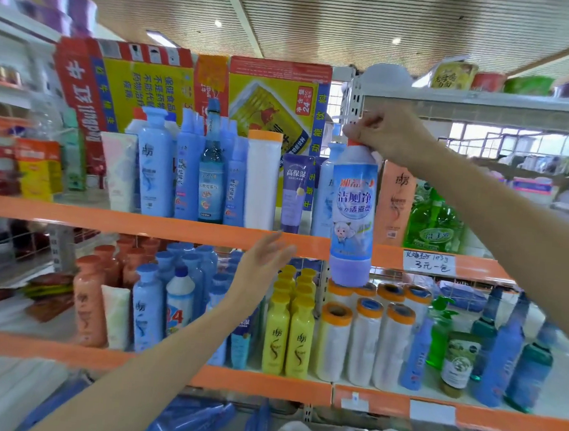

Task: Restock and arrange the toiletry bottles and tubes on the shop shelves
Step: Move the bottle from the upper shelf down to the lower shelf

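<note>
My right hand (383, 134) grips the red cap of a tall blue toilet-cleaner bottle (352, 214) and holds it upright in the air, in front of the upper orange shelf (138, 223). The bottle's purple base hangs just above the white rolls with orange caps (365, 339) on the middle shelf. My left hand (265, 261) is open with fingers apart, raised in front of the upper shelf's edge, holding nothing. Blue bottles (157, 163), a white roll (261, 179) and a purple tube (293, 195) stand on the upper shelf.
The middle shelf (261, 385) holds orange bottles (88, 301), blue bottles, yellow bottles (288, 332), a green pump bottle (439, 335) and dark blue bottles (505, 351). A peach bottle (396, 204) and green bag (434, 221) stand right of the held bottle. Cartons (191, 90) lean behind.
</note>
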